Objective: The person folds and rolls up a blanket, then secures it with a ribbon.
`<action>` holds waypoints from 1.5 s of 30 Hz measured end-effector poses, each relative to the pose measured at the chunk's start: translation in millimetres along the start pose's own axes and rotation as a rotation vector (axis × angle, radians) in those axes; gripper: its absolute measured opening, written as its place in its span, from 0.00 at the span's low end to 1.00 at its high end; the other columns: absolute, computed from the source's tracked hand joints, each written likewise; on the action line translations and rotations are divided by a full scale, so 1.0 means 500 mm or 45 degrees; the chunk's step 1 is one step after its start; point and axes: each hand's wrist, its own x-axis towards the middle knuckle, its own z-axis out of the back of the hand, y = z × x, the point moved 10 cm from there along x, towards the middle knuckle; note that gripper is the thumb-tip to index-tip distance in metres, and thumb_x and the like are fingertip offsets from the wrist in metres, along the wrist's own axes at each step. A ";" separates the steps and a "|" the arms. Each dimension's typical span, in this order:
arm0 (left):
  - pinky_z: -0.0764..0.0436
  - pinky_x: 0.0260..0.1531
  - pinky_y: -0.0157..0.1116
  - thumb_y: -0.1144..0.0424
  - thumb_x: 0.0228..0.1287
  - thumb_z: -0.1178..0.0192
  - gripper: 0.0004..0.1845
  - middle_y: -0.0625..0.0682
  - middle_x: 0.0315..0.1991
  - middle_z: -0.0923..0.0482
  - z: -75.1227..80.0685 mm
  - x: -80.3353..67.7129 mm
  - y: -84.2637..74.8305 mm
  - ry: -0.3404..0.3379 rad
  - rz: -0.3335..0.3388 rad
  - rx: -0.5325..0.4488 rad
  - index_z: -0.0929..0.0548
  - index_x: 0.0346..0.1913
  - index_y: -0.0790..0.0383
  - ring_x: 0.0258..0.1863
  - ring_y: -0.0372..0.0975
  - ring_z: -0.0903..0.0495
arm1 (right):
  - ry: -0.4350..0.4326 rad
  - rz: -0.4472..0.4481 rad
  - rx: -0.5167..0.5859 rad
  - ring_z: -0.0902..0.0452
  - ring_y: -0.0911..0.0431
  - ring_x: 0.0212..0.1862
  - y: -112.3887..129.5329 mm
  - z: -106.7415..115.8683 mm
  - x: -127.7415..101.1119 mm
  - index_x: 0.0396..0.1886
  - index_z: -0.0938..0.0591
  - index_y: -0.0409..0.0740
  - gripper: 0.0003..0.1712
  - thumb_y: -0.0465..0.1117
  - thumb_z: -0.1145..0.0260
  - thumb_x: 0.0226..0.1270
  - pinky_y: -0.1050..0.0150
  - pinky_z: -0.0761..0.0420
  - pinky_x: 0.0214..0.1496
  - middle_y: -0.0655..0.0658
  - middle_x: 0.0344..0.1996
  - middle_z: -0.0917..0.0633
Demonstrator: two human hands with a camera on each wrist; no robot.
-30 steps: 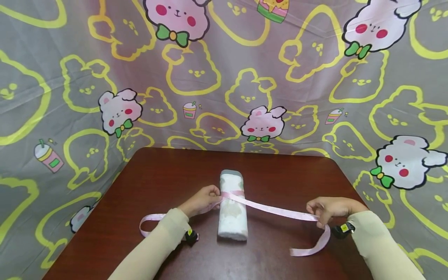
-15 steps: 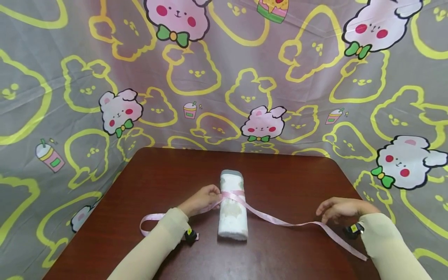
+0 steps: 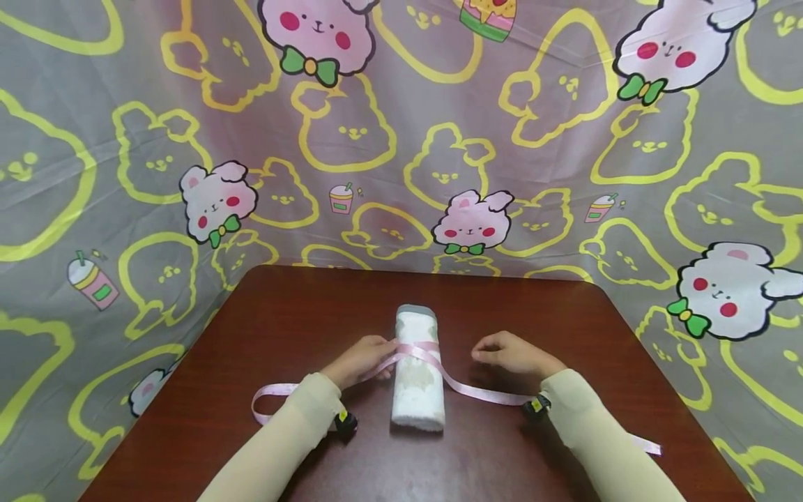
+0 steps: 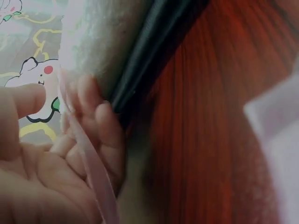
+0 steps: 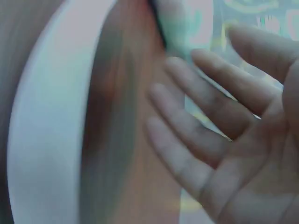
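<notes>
The left hand (image 3: 359, 358) pinches the thin pink satin ribbon (image 3: 433, 360) right beside the rolled white fluffy towel (image 3: 417, 368), on the towel's left side. The ribbon runs between the fingers (image 4: 100, 135) and crosses over the top of the towel. The right hand (image 3: 511, 353) hovers near the towel's right side with straight fingers, holding nothing. The towel lies in the middle of the dark red wooden table (image 3: 301, 307)

A white rolled towel (image 3: 417, 369) lies lengthwise at the table's centre; a pink ribbon (image 3: 467, 388) crosses it, trailing toward four and eight o'clock.
</notes>
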 end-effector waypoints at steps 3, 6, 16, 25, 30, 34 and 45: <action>0.22 0.20 0.35 0.39 0.67 0.45 0.28 0.53 0.20 0.24 -0.008 0.000 0.012 0.035 0.051 0.100 0.20 0.30 0.64 0.17 0.39 0.24 | -0.077 0.023 0.079 0.22 0.52 0.40 0.033 -0.038 0.036 0.42 0.14 0.41 0.14 0.47 0.37 0.71 0.55 0.23 0.43 0.44 0.36 0.14; 0.24 0.19 0.33 0.35 0.64 0.44 0.29 0.52 0.19 0.25 -0.015 0.002 0.016 0.047 0.066 0.106 0.20 0.26 0.61 0.16 0.38 0.26 | -0.140 0.009 0.091 0.24 0.55 0.34 0.046 -0.071 0.062 0.37 0.15 0.45 0.12 0.48 0.36 0.70 0.60 0.24 0.37 0.46 0.30 0.16; 0.24 0.24 0.32 0.63 0.65 0.37 0.07 0.51 0.23 0.24 -0.026 0.005 0.005 0.052 -0.002 -0.343 0.19 0.34 0.66 0.21 0.36 0.26 | -0.168 0.079 0.244 0.33 0.61 0.28 0.075 -0.111 0.095 0.32 0.16 0.45 0.07 0.43 0.34 0.68 0.67 0.35 0.28 0.53 0.22 0.24; 0.25 0.23 0.30 0.66 0.66 0.40 0.06 0.47 0.22 0.24 -0.040 0.014 0.003 0.032 0.002 -0.580 0.20 0.30 0.61 0.18 0.33 0.27 | -0.149 0.095 0.232 0.32 0.61 0.29 0.096 -0.126 0.102 0.30 0.16 0.45 0.07 0.42 0.33 0.67 0.68 0.34 0.29 0.54 0.22 0.23; 0.28 0.20 0.28 0.69 0.65 0.41 0.06 0.46 0.20 0.27 -0.046 0.012 0.006 -0.012 0.022 -0.687 0.21 0.29 0.61 0.17 0.33 0.29 | -0.126 0.092 0.237 0.33 0.62 0.27 0.099 -0.126 0.090 0.29 0.17 0.47 0.08 0.45 0.31 0.65 0.68 0.34 0.27 0.54 0.20 0.24; 0.29 0.19 0.28 0.70 0.66 0.42 0.05 0.46 0.20 0.28 -0.057 0.007 -0.003 0.009 0.006 -0.778 0.20 0.30 0.63 0.18 0.33 0.31 | -0.131 0.038 0.266 0.35 0.61 0.22 0.086 -0.119 0.074 0.27 0.17 0.46 0.08 0.43 0.31 0.64 0.68 0.36 0.23 0.54 0.16 0.27; 0.34 0.19 0.26 0.71 0.70 0.47 0.10 0.45 0.23 0.31 -0.059 0.004 -0.006 0.071 -0.027 -0.868 0.19 0.31 0.62 0.19 0.31 0.36 | -0.309 -0.175 0.253 0.39 0.60 0.19 0.053 -0.120 0.090 0.13 0.22 0.45 0.26 0.57 0.26 0.56 0.66 0.40 0.19 0.54 0.11 0.33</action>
